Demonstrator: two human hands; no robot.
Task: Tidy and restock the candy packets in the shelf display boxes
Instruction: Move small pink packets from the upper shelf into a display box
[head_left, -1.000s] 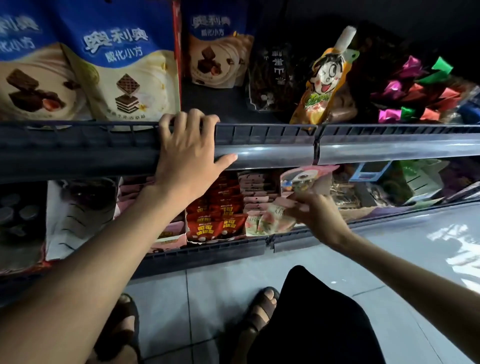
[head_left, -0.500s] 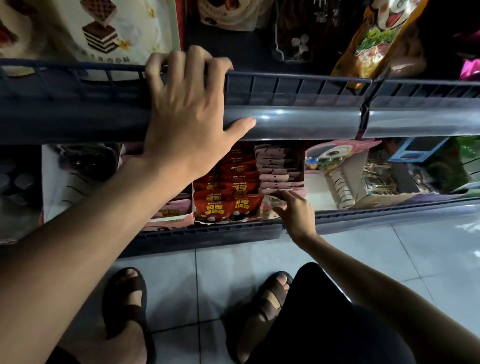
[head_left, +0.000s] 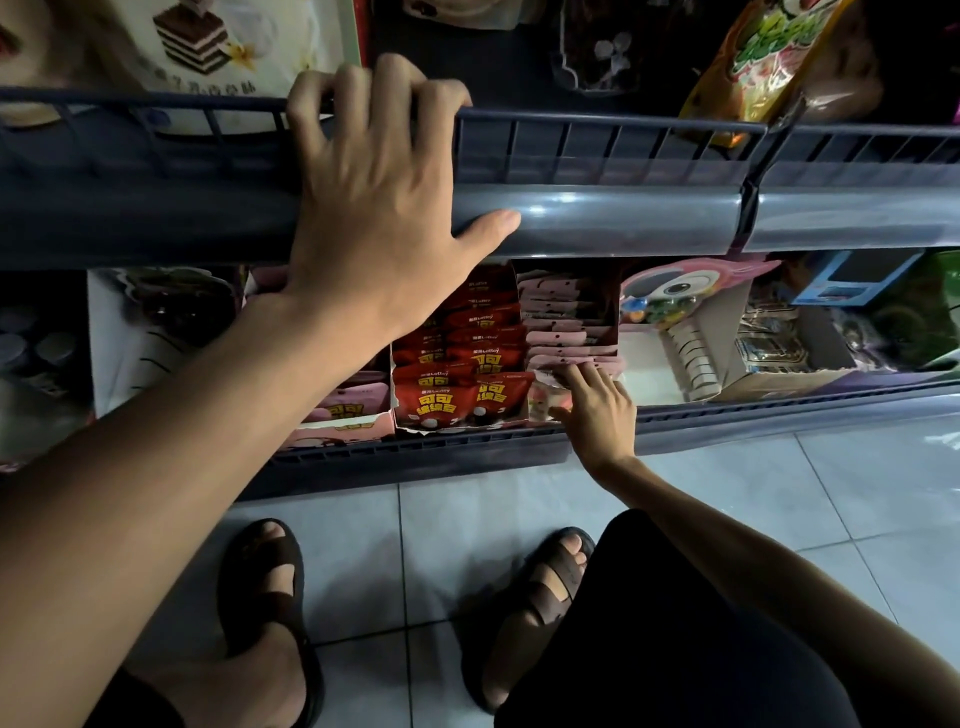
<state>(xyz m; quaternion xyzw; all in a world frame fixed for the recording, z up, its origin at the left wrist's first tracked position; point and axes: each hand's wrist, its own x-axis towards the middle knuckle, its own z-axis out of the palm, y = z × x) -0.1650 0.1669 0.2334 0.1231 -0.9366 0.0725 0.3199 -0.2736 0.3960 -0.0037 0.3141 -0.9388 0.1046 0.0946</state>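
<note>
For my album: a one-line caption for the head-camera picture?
Left hand grips the upper shelf rail while the right hand touches pink candy packets beside the red packets below.

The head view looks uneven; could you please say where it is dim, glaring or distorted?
Head view: dim overall, red packets in shadow; head view: glare streak on the shelf rail beside the left hand; head view: wide-angle lens slightly curves that rail; floor tiles brightest.
</note>
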